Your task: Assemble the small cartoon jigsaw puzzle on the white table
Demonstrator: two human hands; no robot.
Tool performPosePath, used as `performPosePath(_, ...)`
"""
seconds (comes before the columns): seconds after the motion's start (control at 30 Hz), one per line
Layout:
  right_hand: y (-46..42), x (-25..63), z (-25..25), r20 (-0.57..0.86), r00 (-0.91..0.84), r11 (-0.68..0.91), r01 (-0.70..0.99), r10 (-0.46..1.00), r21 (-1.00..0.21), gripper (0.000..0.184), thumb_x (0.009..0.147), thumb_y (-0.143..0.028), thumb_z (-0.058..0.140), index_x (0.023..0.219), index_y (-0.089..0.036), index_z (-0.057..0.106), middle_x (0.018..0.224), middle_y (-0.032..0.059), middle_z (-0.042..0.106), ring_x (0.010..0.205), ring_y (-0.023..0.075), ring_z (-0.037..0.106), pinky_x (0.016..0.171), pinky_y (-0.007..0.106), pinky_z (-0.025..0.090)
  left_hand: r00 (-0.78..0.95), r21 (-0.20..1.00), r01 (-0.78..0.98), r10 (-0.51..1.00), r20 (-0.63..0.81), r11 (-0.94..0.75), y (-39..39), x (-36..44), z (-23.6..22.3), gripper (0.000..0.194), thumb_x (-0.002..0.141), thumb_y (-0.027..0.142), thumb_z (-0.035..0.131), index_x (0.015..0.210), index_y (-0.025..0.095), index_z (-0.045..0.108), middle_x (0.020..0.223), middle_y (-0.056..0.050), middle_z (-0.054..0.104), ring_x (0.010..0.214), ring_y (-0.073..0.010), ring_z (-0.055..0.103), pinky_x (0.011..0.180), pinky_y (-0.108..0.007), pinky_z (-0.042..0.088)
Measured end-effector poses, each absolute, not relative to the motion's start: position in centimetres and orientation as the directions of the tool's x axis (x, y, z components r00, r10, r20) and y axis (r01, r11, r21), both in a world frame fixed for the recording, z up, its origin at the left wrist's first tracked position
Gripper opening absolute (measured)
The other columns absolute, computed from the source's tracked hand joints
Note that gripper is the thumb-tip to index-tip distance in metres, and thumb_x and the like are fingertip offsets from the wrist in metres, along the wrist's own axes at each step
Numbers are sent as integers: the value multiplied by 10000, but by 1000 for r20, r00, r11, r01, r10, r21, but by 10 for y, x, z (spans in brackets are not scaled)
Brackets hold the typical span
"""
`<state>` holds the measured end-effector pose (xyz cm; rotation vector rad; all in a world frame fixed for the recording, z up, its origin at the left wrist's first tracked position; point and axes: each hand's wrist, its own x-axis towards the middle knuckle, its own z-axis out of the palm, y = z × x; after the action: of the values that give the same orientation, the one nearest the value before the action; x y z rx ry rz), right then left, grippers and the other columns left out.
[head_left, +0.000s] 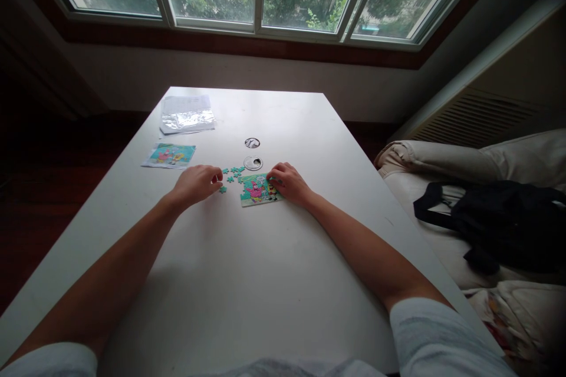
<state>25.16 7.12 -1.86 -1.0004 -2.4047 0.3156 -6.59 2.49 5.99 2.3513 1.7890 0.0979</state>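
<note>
Pale sleeves [442,336] at four and eight o'clock. Desk [265,283] centre: right hand [290,183] on three-o'clock end of puzzle [253,192], presumably steadying it; left hand [198,182], nine o'clock, curled beside loose pieces [230,179]. Either grip's closure: cannot tell.

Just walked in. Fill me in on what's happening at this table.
A person has both hands at a partly assembled jigsaw puzzle on a white table. The right hand rests on the puzzle's right end. The left hand is beside the loose green pieces; whether it grips one is too small to tell. The puzzle's left edge is uneven, with pieces not yet fitted. A picture sheet lies farther left.
</note>
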Motion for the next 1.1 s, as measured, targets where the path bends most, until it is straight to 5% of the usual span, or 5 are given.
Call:
performPosePath(0.47, 71, 251, -20, 366, -596, 699, 594, 715, -399, 178, 938, -164, 611, 1045, -257, 719, 1087, 79, 648, 1040, 250, 527, 922, 398, 447, 406, 191, 900, 912, -48, -391, 19, -51, 49, 229, 887, 286, 529, 1012, 276, 720, 1061, -35, 708, 901, -198, 654, 699, -270, 417)
performPosePath(0.7, 70, 251, -17, 360, -594, 694, 596, 719, -403, 196, 936, -153, 614, 1052, -261, 728, 1086, 85, 646, 1043, 255, 538, 925, 407, 457, 269, 110, 959, 962, -46, -263, 15, -48, 48, 213, 872, 410, 604, 965, 266, 730, 1035, -51, 722, 946, -240, 657, 712, -292, 433)
performPosePath(1.1, 68, 250, -17, 355, -611, 705, 577, 708, -412, 257, 926, -217, 645, 1176, -266, 683, 1091, 76, 656, 1045, 258, 543, 940, 406, 453, 311, 125, 944, 950, -30, -305, 13, -38, 48, 170, 866, 289, 564, 953, 248, 703, 1028, -59, 698, 933, -252, 655, 696, -316, 428)
